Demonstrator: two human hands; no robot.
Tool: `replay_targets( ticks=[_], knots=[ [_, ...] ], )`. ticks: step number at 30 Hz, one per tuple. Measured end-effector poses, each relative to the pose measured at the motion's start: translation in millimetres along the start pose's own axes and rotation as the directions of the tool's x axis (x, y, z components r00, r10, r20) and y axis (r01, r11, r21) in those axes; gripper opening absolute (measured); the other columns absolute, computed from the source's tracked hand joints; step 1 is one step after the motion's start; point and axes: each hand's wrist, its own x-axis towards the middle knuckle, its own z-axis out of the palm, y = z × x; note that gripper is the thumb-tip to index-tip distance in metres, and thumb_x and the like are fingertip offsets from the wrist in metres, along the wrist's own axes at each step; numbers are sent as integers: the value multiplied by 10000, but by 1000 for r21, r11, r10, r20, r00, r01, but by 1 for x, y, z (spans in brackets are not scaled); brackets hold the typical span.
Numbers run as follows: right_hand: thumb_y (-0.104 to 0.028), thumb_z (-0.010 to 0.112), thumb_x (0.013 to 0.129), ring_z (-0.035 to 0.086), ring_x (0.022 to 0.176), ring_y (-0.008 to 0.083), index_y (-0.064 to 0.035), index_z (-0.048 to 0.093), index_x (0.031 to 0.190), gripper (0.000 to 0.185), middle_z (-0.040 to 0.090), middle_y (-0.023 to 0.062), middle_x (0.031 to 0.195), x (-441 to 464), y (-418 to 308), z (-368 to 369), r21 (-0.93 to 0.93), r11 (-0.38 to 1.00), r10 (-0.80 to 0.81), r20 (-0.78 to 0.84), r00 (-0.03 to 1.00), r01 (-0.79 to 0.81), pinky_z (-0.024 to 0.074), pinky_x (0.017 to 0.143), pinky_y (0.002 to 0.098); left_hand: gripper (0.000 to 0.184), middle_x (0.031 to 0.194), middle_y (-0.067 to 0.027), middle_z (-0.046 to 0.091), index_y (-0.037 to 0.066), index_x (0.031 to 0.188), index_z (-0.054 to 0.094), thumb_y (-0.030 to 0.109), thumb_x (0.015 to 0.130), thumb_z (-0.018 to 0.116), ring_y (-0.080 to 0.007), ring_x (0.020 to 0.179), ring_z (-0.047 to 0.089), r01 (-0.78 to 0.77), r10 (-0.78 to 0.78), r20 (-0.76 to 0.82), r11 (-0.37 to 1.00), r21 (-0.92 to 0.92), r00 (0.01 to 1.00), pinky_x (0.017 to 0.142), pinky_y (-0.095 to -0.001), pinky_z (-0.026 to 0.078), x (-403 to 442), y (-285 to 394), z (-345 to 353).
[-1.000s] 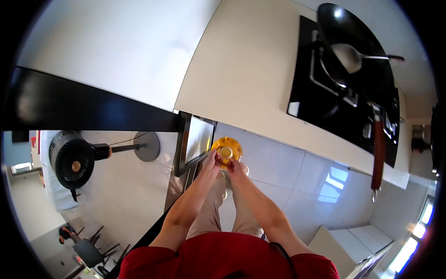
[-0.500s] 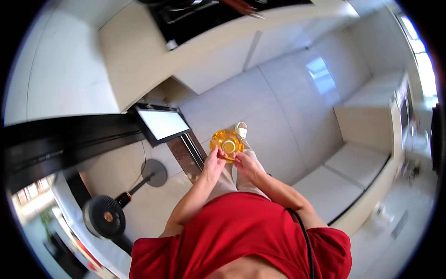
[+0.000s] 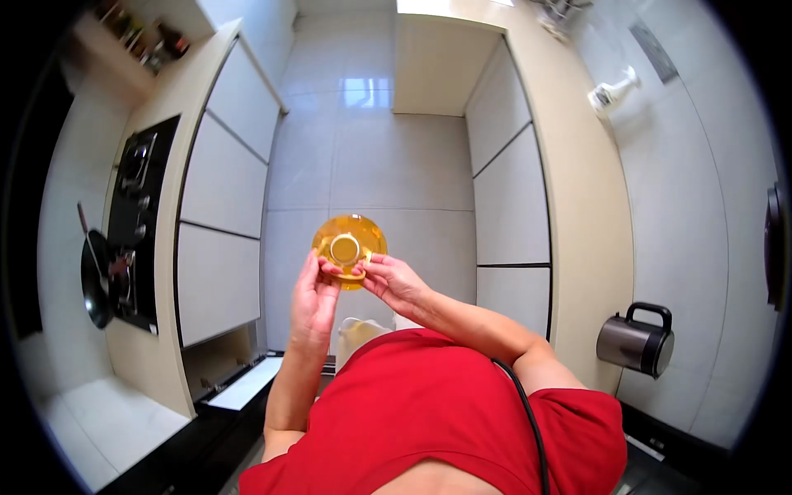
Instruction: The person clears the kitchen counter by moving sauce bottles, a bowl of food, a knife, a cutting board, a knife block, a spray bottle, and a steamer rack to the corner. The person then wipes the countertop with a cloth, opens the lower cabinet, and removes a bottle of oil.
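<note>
A jug of golden cooking oil, seen from above, is held in front of my red shirt, its pale ringed cap facing up. My left hand is closed on its near left side, by the handle. My right hand grips the near right side, with thumb and fingers close to the cap. The undersides of both grips and the lower part of the jug are hidden.
On the left counter, a black wok stands beside the gas hob. Below, a low pull-out front is open. A kettle and a white spray bottle stand on the right side. Tiled floor runs between the cabinets.
My view and body have turned toward the aisle between the counters. The jug has come along in both hands. The standing fan and sandal have left view; the kettle has come in.
</note>
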Motion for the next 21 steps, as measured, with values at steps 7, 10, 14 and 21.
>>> replay_targets(
  ticks=[7,10,14,21],
  knots=[
    [-59,495,901,581,923,129,8,464,1098,211,587,76,968,-82,-162,9,91,881,-470,45,882,465,479,851,233,276,953,-55,534,-42,1168,445,72,917,460,-122,878,537,89,-197,326,944,319,925,843,-247,444,21,-62,209],
    [-41,447,911,579,957,159,33,480,1090,196,595,115,992,-115,-217,12,116,738,-658,-94,747,665,455,909,276,250,974,-61,533,-40,1139,454,56,909,469,-122,910,537,66,-298,398,863,502,868,814,-211,441,21,-94,296],
    [-25,435,910,578,986,175,53,485,1103,214,592,130,1019,-148,-280,0,192,528,-816,-156,557,827,491,878,279,181,987,-76,530,-39,1056,477,3,879,475,-131,899,543,178,-525,485,785,593,699,760,-190,440,45,-137,374],
    [12,414,912,576,987,233,126,472,1079,210,552,189,1067,-206,-369,-67,333,288,-880,-278,386,898,507,882,287,149,952,-108,526,-24,1003,478,-41,863,431,-203,946,544,400,-744,450,654,642,493,833,-271,456,85,-266,466]
  ],
)
